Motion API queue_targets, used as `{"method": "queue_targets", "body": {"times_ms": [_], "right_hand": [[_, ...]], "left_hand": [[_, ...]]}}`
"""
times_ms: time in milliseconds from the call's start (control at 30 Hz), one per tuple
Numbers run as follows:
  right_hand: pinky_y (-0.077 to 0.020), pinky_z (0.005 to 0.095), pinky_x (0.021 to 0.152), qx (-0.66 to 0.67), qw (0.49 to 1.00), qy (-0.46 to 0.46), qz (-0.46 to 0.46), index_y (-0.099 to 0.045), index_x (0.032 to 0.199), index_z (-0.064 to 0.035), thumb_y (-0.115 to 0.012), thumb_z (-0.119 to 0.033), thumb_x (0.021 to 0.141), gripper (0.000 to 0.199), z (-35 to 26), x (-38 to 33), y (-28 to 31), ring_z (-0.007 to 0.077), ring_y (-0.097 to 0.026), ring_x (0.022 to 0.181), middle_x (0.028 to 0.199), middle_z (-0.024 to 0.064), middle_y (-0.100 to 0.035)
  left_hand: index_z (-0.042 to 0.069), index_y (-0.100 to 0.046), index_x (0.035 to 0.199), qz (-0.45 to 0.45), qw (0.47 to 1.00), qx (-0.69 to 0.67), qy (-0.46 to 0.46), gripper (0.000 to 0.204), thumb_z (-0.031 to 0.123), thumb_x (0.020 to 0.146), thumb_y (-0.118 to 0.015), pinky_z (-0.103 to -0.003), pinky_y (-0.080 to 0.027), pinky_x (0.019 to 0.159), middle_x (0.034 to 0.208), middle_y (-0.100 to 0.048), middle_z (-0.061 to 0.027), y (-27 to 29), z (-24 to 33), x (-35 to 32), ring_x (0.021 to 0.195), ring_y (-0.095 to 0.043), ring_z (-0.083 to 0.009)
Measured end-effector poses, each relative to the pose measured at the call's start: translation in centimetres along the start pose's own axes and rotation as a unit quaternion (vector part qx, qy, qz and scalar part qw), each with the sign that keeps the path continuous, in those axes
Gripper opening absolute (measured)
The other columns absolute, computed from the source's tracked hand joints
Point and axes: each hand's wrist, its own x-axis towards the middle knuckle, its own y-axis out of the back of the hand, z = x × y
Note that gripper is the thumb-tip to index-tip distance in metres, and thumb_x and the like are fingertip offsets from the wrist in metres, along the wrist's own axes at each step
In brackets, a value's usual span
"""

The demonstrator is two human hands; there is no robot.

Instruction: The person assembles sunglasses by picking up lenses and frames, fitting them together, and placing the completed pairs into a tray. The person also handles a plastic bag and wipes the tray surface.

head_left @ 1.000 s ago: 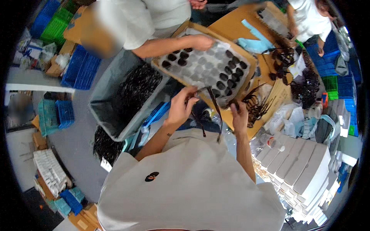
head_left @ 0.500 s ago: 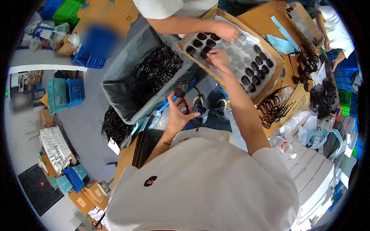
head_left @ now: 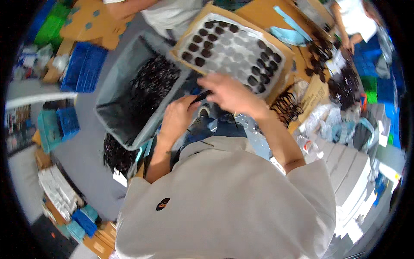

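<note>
Black slender hair strip (head_left: 201, 96), a short dark piece, is pinched between the two hands just in front of the person's chest, near the edge of the grey moulded plastic tray (head_left: 235, 49). Its long axis runs diagonally, upper right to lower left, one end toward the right hand (head_left: 228, 93) and the other toward the left hand (head_left: 177, 116). The right hand is closed over the upper end, fingers curled down; the left hand is cupped with thumb and fingers closed at the lower end. Holding it at both ends likely keeps it taut and steady for handling. The tray, set in a shallow brown cardboard box (head_left: 207, 11), has round pockets, many filled with dark coils (head_left: 199, 61), within easy reach. To the left sits a grey plastic bin (head_left: 113, 86) heaped with loose black strands (head_left: 146, 90).
</note>
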Motion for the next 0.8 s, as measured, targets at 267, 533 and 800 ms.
{"method": "queue_targets", "body": {"times_ms": [267,533,800], "right_hand": [[-0.0522,0.0333,0.076,0.342,0.891,-0.231,0.187,-0.060,0.111,0.0002,-0.060,0.005,0.088,0.024,-2.5,-8.7,-0.2,0.0270,-0.065,0.081,0.090,0.0106,-0.065],[-0.0494,0.0299,0.078,0.407,0.747,-0.409,0.329,-0.066,0.106,0.0036,-0.062,0.004,0.088,0.019,-1.7,-10.7,-4.7,0.0183,-0.063,0.088,0.096,0.0119,-0.067],[-0.0508,0.0328,0.073,0.400,0.740,-0.436,0.319,-0.062,0.110,0.0047,-0.058,0.001,0.090,0.021,0.9,-10.1,-6.3,0.0190,-0.063,0.086,0.098,0.0175,-0.067]], "left_hand": [[0.001,-0.040,0.146,-0.169,0.886,-0.430,-0.041,0.080,0.062,0.095,-0.048,-0.034,-0.038,0.105,0.139,-0.051,-0.0108,-3.8,3.3,5.4,0.125,-0.049,-0.0208],[-0.004,-0.056,0.123,-0.038,0.908,-0.416,-0.023,0.029,0.012,0.103,-0.043,-0.034,-0.048,0.096,0.118,-0.067,-0.0166,-14.1,5.9,3.7,0.108,-0.064,-0.0237],[-0.001,-0.063,0.111,-0.024,0.919,-0.393,0.014,0.027,0.023,0.102,-0.053,-0.030,-0.048,0.082,0.104,-0.068,-0.0088,-15.8,5.3,4.7,0.094,-0.063,-0.0186]]}}
